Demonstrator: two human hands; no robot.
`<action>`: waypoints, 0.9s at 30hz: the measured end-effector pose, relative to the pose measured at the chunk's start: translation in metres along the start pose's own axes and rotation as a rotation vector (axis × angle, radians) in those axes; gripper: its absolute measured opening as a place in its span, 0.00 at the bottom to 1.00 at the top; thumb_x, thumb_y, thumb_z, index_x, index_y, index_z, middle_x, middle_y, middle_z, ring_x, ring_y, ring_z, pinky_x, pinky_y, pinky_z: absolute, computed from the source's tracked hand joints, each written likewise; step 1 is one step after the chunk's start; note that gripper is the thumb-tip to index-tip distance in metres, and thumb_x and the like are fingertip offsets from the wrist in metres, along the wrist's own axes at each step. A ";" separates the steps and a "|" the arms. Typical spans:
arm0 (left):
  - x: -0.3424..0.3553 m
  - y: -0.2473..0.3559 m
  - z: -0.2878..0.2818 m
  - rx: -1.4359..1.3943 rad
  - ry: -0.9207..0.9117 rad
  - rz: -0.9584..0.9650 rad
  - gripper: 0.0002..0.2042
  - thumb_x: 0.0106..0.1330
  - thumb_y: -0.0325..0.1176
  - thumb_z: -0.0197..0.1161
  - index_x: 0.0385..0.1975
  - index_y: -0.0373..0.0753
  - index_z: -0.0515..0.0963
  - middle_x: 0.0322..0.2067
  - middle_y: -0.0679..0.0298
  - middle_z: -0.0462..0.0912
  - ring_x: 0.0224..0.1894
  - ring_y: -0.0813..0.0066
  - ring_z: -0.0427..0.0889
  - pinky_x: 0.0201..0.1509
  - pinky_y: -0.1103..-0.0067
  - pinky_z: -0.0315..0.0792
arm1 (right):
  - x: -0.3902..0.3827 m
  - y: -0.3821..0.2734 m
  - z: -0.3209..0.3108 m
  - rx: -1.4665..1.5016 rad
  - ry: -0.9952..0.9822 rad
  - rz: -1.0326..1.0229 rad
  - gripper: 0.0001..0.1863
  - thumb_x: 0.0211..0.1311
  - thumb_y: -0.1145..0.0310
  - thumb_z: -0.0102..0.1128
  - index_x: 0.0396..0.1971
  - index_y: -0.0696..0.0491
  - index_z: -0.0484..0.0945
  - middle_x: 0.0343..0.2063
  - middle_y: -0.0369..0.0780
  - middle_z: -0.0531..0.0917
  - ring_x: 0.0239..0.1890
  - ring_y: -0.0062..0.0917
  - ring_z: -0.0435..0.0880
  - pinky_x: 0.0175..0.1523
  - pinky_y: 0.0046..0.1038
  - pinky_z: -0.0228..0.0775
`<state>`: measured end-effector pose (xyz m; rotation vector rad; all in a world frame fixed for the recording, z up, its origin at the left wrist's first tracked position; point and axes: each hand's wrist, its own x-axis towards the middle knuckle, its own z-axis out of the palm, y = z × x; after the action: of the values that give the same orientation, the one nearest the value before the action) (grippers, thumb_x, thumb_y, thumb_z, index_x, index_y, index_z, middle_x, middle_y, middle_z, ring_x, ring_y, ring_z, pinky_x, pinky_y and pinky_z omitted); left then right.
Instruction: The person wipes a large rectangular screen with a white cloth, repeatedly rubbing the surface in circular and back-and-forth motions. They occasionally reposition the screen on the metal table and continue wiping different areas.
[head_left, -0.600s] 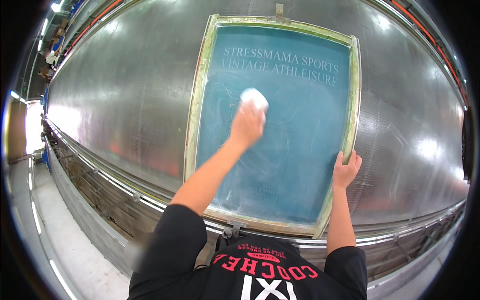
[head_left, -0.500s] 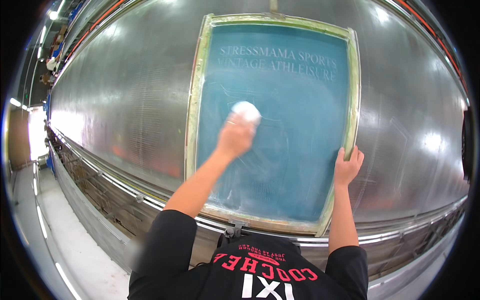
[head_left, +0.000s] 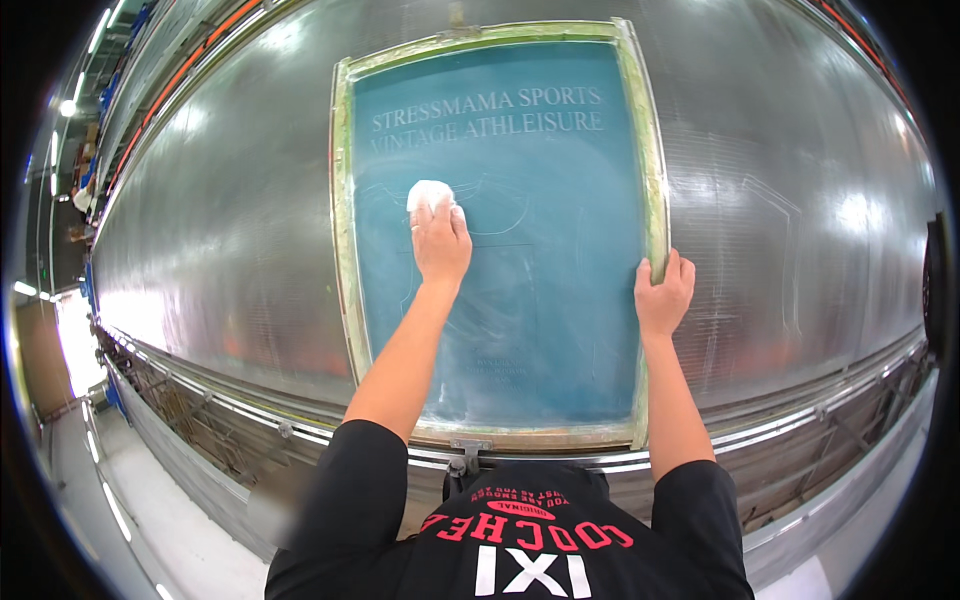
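Note:
A screen printing frame (head_left: 655, 190) with teal mesh (head_left: 540, 300) and yellow-green taped edges lies on the metal table before me. Pale lettering shows across the mesh's far part, and faint outlines lie below it. My left hand (head_left: 440, 240) presses a wad of white cloth (head_left: 430, 194) onto the mesh, left of the middle. Its fingers are closed over the near side of the wad. At the frame's right edge, my right hand (head_left: 665, 293) grips the rail, thumb on the inner side and fingers over the outer side.
The shiny metal table (head_left: 240, 220) stretches away to both sides. A metal rail (head_left: 770, 432) runs along its near edge, with a small clamp or bracket (head_left: 470, 448) at the frame's near side. Pale floor (head_left: 160, 490) shows at the lower left.
My left hand and the white cloth have moved a little left and away from me over the mesh. The view has shifted; my right hand still holds the frame's right edge.

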<state>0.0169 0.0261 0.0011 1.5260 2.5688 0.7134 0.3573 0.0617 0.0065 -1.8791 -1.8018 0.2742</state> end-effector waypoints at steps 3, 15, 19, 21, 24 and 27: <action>-0.024 0.047 0.004 -0.030 -0.243 0.474 0.18 0.74 0.40 0.55 0.59 0.41 0.80 0.61 0.43 0.74 0.67 0.40 0.70 0.70 0.55 0.67 | -0.003 0.004 0.003 -0.025 0.005 0.010 0.23 0.59 0.62 0.68 0.52 0.56 0.78 0.42 0.44 0.76 0.46 0.40 0.78 0.53 0.42 0.72; 0.003 0.083 0.037 -0.010 -0.271 0.515 0.21 0.70 0.46 0.61 0.58 0.43 0.80 0.63 0.46 0.75 0.68 0.43 0.70 0.71 0.56 0.66 | -0.004 0.002 0.001 0.006 -0.001 0.014 0.24 0.56 0.62 0.68 0.52 0.55 0.78 0.43 0.43 0.76 0.48 0.39 0.77 0.53 0.42 0.70; -0.008 0.128 0.042 -0.075 -0.374 0.684 0.19 0.71 0.41 0.58 0.58 0.41 0.80 0.60 0.44 0.77 0.66 0.40 0.71 0.70 0.55 0.66 | -0.001 0.005 0.001 -0.007 0.012 0.003 0.24 0.59 0.58 0.66 0.51 0.56 0.77 0.41 0.43 0.76 0.47 0.40 0.77 0.51 0.42 0.70; 0.002 0.144 0.050 -0.124 -0.437 0.806 0.19 0.71 0.40 0.58 0.58 0.39 0.80 0.59 0.43 0.77 0.65 0.38 0.71 0.69 0.55 0.67 | -0.001 0.006 0.002 0.044 0.017 0.003 0.21 0.64 0.57 0.62 0.50 0.56 0.78 0.40 0.43 0.76 0.45 0.40 0.77 0.51 0.41 0.69; -0.017 0.155 0.066 -0.098 -0.319 0.526 0.20 0.69 0.40 0.59 0.57 0.39 0.80 0.58 0.43 0.78 0.62 0.39 0.73 0.70 0.54 0.66 | -0.003 0.009 0.003 0.096 0.015 0.022 0.20 0.69 0.56 0.57 0.49 0.57 0.79 0.40 0.43 0.76 0.45 0.39 0.77 0.50 0.41 0.69; -0.093 0.152 0.029 -0.252 -0.532 0.809 0.20 0.67 0.40 0.61 0.56 0.40 0.80 0.61 0.45 0.75 0.63 0.41 0.73 0.72 0.52 0.63 | -0.005 0.014 0.003 0.124 0.041 0.033 0.21 0.69 0.55 0.57 0.49 0.57 0.79 0.39 0.43 0.76 0.44 0.39 0.77 0.50 0.41 0.69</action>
<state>0.1958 0.0186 0.0238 2.2612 1.3976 0.5312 0.3679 0.0582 -0.0042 -1.8164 -1.6885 0.3484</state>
